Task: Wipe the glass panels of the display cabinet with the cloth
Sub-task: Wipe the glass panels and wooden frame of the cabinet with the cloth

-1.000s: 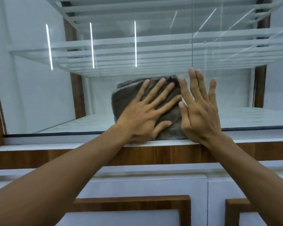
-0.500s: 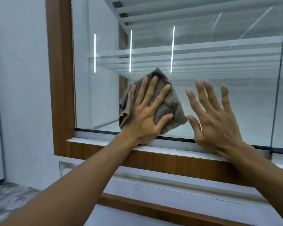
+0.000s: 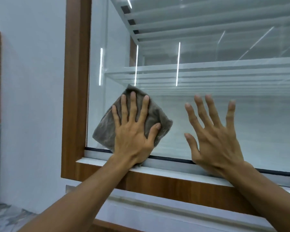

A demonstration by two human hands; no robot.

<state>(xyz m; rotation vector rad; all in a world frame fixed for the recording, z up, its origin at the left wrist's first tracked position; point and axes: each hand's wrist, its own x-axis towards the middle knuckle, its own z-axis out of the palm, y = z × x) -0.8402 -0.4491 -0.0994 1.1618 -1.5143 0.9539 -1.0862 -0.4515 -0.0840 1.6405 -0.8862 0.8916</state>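
A grey cloth [image 3: 105,129] lies flat against the lower left of the cabinet's glass panel [image 3: 224,114], turned like a diamond. My left hand [image 3: 134,133] presses on it with fingers spread, its heel at the panel's black bottom seal. My right hand [image 3: 213,136] rests flat on the bare glass to the right of the cloth, fingers apart, holding nothing. Behind the glass I see glass shelves with reflected light strips.
A brown wooden frame [image 3: 75,91] borders the glass on the left and runs as a sill [image 3: 182,183] below it. A white wall [image 3: 32,97] stands left of the frame. Marbled floor [image 3: 5,218] shows at the bottom left. White lower cabinet fronts sit under the sill.
The cloth and my left hand slid left along the bottom of the glass, toward the wooden frame. My right hand followed on the glass and spread apart from the left.
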